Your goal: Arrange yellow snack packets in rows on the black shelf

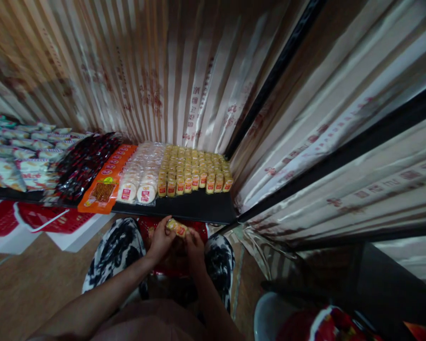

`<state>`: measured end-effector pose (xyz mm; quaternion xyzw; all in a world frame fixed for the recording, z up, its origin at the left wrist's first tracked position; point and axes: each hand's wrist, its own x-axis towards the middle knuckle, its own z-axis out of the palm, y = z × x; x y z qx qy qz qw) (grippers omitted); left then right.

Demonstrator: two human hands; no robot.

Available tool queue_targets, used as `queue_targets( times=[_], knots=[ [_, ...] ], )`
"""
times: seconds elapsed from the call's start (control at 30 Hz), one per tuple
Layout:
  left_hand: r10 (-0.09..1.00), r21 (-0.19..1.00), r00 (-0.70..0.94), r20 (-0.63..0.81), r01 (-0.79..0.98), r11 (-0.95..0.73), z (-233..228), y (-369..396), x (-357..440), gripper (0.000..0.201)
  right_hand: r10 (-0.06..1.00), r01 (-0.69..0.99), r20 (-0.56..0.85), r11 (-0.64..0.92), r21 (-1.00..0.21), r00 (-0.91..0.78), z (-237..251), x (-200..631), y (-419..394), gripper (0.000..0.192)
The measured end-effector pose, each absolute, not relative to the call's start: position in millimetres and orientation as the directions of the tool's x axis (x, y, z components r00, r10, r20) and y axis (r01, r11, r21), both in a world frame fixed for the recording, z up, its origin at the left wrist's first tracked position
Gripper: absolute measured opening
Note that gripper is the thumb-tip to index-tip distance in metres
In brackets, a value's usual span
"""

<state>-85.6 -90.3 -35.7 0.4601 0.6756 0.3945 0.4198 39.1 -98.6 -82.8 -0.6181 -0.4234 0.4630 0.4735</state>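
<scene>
Above our grip, we see a bare strip of black shelf [199,208] before the yellow packets [193,182]. Curtains [305,142] crowd the right; knees [117,251] flank us.

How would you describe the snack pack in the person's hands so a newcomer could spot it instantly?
Find the black shelf stocked with rows of snacks. Just below its front edge, over a red basket, the left hand and right hand meet. The small yellow pack between them is the only one off the shelf.
</scene>
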Motion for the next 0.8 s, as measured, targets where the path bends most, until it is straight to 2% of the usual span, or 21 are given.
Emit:
queue_targets(
  times=[0.1,0.17,0.37,0.5,0.6,0.8],
  knots=[
    [0.961,0.916,-0.213,-0.175,0.322,0.239,-23.5,-78.2,-79.4,0.048,0.962,-0.026,-0.175,-0.173,-0.985,0.210,-70.5,44.1,-91.9,0.038],
    [0.969,0.917,-0.180,-0.168,0.332,0.221,-16.1,-68.2,-73.9,0.044,0.967,-0.010,-0.139,-0.140,-0.990,0.214,-62.5,48.7,-86.7,0.038],
    [0.994,0.924,-0.107,0.012,0.380,0.030,-5.0,-29.1,-54.0,0.039,0.979,0.264,-0.043,-0.096,-0.960,0.202,-41.3,70.0,-66.4,0.037],
    [0.995,0.888,-0.049,0.091,0.456,-0.059,5.7,-2.0,-41.2,0.041,0.962,0.462,0.108,-0.021,-0.887,0.250,-31.0,80.8,-48.0,0.043],
    [0.995,0.843,-0.026,0.099,0.534,-0.070,13.6,16.9,-32.9,0.045,0.942,0.531,0.218,0.052,-0.846,0.256,-27.7,84.5,-33.5,0.047],
    [0.982,0.777,0.011,0.190,0.609,-0.157,8.3,48.0,-17.0,0.047,0.918,0.604,0.355,0.183,-0.775,0.178,-31.6,89.1,-2.1,0.041]
  ],
)
